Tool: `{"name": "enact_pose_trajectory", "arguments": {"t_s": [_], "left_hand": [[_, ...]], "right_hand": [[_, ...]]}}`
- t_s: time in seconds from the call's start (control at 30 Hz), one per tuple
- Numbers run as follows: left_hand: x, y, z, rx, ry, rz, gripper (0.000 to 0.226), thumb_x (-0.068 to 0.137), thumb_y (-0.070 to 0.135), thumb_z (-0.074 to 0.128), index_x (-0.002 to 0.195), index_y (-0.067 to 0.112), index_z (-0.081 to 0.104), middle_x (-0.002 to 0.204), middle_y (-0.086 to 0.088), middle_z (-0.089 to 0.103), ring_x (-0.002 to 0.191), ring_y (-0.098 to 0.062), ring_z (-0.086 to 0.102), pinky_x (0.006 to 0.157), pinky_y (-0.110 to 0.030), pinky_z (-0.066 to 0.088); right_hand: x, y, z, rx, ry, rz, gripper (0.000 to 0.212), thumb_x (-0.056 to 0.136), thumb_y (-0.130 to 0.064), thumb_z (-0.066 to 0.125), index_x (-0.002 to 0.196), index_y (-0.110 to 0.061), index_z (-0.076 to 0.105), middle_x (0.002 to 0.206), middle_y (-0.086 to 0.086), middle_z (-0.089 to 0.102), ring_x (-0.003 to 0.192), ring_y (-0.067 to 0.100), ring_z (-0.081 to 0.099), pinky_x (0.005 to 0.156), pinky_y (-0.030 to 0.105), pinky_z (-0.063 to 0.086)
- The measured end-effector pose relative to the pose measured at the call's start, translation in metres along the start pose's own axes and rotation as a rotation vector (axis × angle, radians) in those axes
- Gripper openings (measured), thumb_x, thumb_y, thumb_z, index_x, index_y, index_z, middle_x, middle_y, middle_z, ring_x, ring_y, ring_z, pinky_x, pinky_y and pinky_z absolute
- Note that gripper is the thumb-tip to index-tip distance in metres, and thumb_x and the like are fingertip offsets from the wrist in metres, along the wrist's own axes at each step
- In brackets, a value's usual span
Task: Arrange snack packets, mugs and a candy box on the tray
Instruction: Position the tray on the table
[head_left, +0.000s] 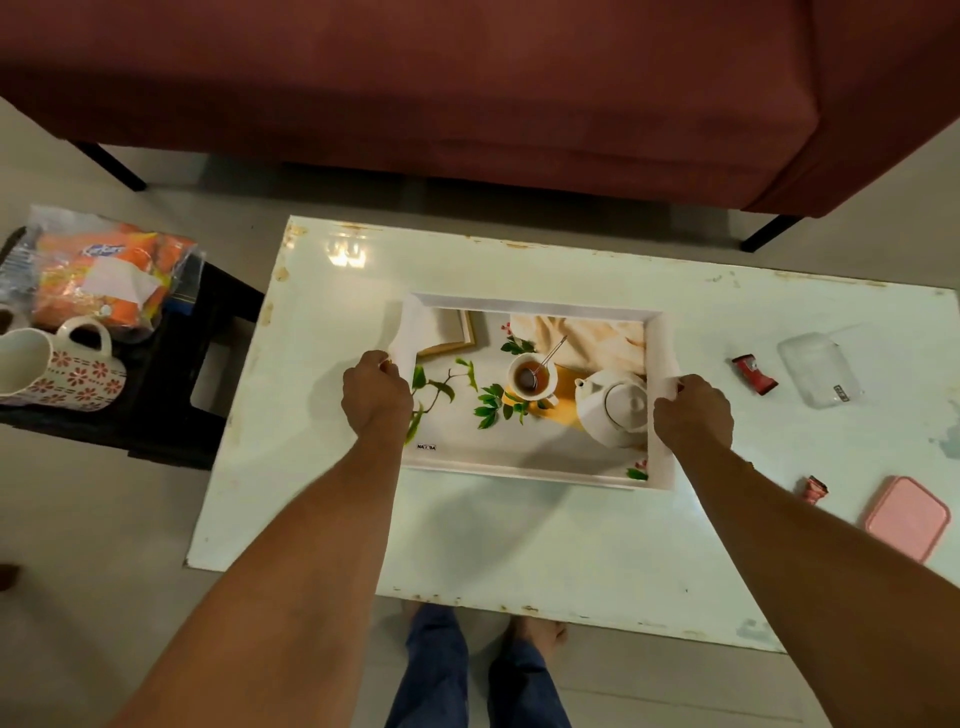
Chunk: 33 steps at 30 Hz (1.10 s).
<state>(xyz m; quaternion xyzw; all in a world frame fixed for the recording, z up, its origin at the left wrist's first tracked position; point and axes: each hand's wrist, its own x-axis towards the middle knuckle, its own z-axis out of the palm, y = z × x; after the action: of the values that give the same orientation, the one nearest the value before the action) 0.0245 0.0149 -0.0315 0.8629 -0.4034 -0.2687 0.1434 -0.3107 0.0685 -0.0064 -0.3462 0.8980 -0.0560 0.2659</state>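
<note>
**Q:** where's the tray sitting, and what are the hands up to?

**A:** The tray (535, 304) (white rim, printed teapot-and-cup picture on its floor) sits flat around the middle of the white table (519, 545), a bit toward the far edge. The left hand (375, 391) is curled over its left short rim and the right hand (693, 413) over its right short rim, so both are clamped on the tray, one at each end. Nothing is loaded in it.

**Q:** how much room is there around it?

**A:** Plenty. There's a wide bare strip between the tray and the table's near edge, and a narrower one toward the far edge. The right side is busier: a red candy (754, 374) and a clear candy box (818, 369) lie near the right end, with a second wrapped candy (814, 489) and a pink lid (906, 518) closer to the near right corner, all well apart from the tray. Off the table's left edge, a dark stool (171, 395) carries the bag of snack packets (104, 270) and a floral mug (78, 366), with a plain mug (21, 358) touching it.
</note>
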Motion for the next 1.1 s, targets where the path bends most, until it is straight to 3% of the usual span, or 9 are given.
{"name": "enact_pose_trajectory", "arguments": {"t_s": [1.1], "left_hand": [[0.004,-0.013,0.010,0.041,0.016,0.043,0.029,0.101,0.019,0.054,0.127,0.017,0.067,0.124,-0.013,0.065,0.113,-0.035,0.061,0.092,-0.038,0.047]], "right_hand": [[-0.005,0.007,0.012,-0.044,-0.060,0.029,0.031,0.091,-0.018,0.069,0.119,-0.006,0.062,0.114,0.016,0.068,0.103,0.037,0.066,0.092,0.047,0.054]]}}
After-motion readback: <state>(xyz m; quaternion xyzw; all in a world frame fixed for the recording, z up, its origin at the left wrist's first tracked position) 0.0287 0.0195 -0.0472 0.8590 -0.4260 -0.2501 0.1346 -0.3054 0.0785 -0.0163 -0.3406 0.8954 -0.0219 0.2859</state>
